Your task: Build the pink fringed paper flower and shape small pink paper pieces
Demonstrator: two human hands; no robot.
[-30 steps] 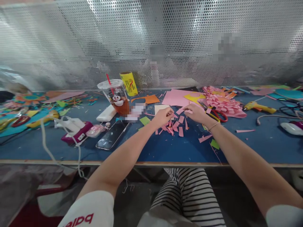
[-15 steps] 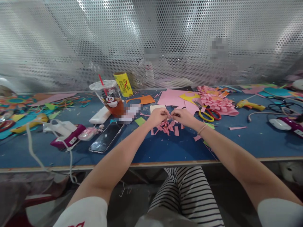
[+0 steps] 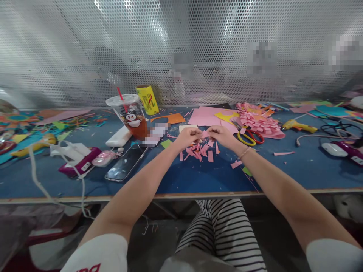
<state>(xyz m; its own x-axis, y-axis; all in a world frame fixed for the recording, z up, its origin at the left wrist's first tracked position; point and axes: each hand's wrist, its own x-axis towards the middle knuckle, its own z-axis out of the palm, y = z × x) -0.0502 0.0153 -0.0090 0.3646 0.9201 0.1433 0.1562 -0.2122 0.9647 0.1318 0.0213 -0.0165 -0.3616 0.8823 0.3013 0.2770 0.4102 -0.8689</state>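
A pink paper piece [image 3: 205, 134] is pinched by the fingers of left hand [image 3: 190, 136] and right hand [image 3: 222, 136] above pink scraps [image 3: 198, 151] on the desk [image 3: 184, 179]. Red lettering on the left sleeve [image 3: 102, 251] is cut off; print on the yellow tube [image 3: 147, 100] cannot be read.

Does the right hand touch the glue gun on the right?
Apart. The head view shows scissors and blue table between the right hand and that glue gun.
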